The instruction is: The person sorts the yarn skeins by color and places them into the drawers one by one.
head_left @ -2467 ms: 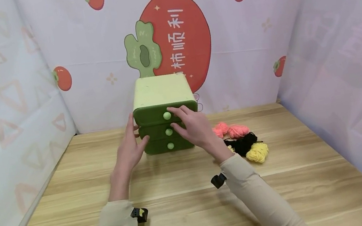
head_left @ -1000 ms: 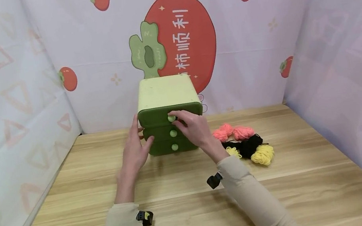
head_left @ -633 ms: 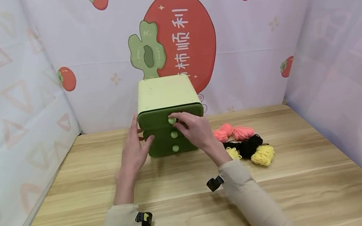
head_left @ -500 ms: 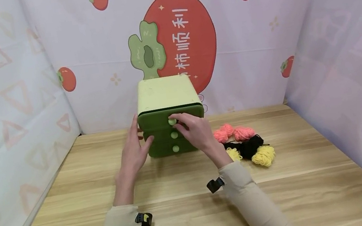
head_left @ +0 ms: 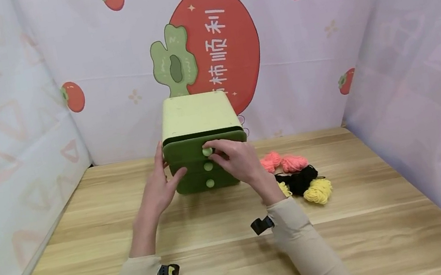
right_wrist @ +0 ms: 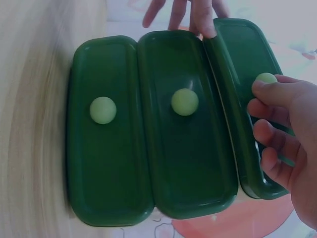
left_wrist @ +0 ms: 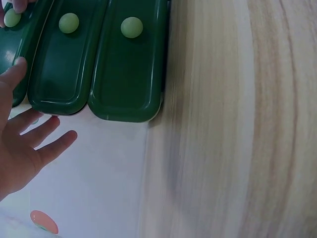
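A pale green cabinet [head_left: 198,112] is seen standing on the wooden table [head_left: 216,266], its top drawer [head_left: 181,152] drawn out slightly, with a dark gap left under the top panel; 2.5 s ago that drawer was seated flush. The top knob [head_left: 207,151] is now pinched between the thumb and forefinger of the right hand [head_left: 239,158], whose other fingers are loosely bent (earlier, only fingertips were laid near it). The left hand [head_left: 156,190] is kept at the cabinet's left side, its fingers spread and nothing gripped; whether the side wall is pressed cannot be told. The middle drawer [right_wrist: 190,153] and bottom drawer [right_wrist: 111,168] are left closed. Pink yarn [head_left: 294,163], black yarn [head_left: 301,181] and yellow yarn [head_left: 318,192] are bunched on the table, right of the cabinet.
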Demonstrator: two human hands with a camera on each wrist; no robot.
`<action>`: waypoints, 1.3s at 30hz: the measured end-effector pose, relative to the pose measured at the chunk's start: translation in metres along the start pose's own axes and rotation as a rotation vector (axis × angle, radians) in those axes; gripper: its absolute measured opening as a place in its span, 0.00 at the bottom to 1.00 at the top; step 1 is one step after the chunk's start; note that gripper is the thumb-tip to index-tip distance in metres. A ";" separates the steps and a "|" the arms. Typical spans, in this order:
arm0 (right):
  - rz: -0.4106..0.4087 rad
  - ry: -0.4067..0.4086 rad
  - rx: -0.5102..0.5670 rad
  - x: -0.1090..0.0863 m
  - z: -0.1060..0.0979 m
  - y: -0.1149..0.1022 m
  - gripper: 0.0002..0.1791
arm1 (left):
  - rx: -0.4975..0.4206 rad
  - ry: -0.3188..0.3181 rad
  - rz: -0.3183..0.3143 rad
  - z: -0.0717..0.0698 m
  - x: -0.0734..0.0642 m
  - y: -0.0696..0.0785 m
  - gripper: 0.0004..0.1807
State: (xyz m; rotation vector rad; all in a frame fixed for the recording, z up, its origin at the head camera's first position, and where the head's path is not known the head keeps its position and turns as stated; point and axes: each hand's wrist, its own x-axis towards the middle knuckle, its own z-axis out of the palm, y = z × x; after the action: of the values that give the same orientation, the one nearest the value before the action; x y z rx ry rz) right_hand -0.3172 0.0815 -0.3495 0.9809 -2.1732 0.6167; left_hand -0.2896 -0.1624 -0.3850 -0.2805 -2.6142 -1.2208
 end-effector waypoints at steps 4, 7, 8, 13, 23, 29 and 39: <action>-0.017 -0.025 0.006 0.001 -0.003 -0.001 0.13 | -0.009 -0.015 -0.020 -0.002 -0.001 0.002 0.49; -0.027 -0.037 0.024 0.002 -0.005 0.000 0.13 | -0.022 -0.016 -0.027 -0.003 -0.002 0.004 0.46; -0.030 -0.041 0.031 0.003 -0.005 0.000 0.13 | -0.025 -0.018 -0.027 -0.004 -0.001 0.004 0.45; -0.043 -0.053 0.048 0.004 -0.007 0.002 0.13 | -0.030 -0.027 -0.024 -0.005 0.001 0.004 0.43; -0.083 -0.089 0.042 0.007 -0.012 0.002 0.13 | -0.038 -0.025 -0.018 -0.006 0.005 0.003 0.42; -0.110 -0.121 0.023 0.006 -0.018 -0.002 0.12 | -0.065 -0.028 -0.011 -0.006 0.002 0.001 0.41; -0.151 -0.153 -0.014 0.001 -0.024 -0.006 0.13 | -0.094 -0.046 -0.027 -0.005 -0.005 -0.001 0.42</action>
State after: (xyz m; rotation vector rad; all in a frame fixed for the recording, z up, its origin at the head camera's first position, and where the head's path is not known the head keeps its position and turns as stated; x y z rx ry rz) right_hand -0.3039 0.0926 -0.3316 1.2067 -2.2063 0.4680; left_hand -0.2848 -0.1675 -0.3837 -0.2953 -2.6113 -1.3646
